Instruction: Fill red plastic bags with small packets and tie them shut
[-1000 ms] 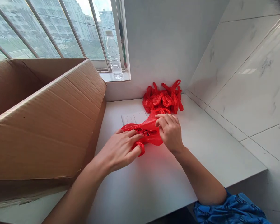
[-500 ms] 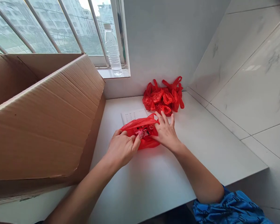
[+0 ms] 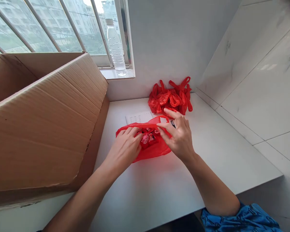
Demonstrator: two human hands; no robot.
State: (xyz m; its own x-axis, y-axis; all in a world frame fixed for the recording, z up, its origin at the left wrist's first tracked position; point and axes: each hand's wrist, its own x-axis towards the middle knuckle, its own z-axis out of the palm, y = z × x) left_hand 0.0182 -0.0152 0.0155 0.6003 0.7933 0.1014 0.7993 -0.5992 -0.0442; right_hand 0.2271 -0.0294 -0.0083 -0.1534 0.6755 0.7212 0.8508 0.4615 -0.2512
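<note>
A red plastic bag (image 3: 151, 149) lies on the white counter (image 3: 159, 190), its mouth held apart. Small wrapped sweets (image 3: 148, 137) show inside it. My left hand (image 3: 124, 149) pinches the bag's near-left rim with curled fingers. My right hand (image 3: 178, 133) grips the far-right rim and a handle loop, fingers partly bent. Just behind the bag lies a white printed paper (image 3: 138, 117).
A pile of tied red bags (image 3: 170, 96) sits in the back corner against the wall. A large open cardboard box (image 3: 45, 119) fills the left side. A clear water bottle (image 3: 115, 48) stands on the window sill. Marble tiles cover the right wall.
Both hands have pulled the bag's mouth wider, showing more of the sweets inside. My right hand lifted off the bag's side and now holds its rim higher.
</note>
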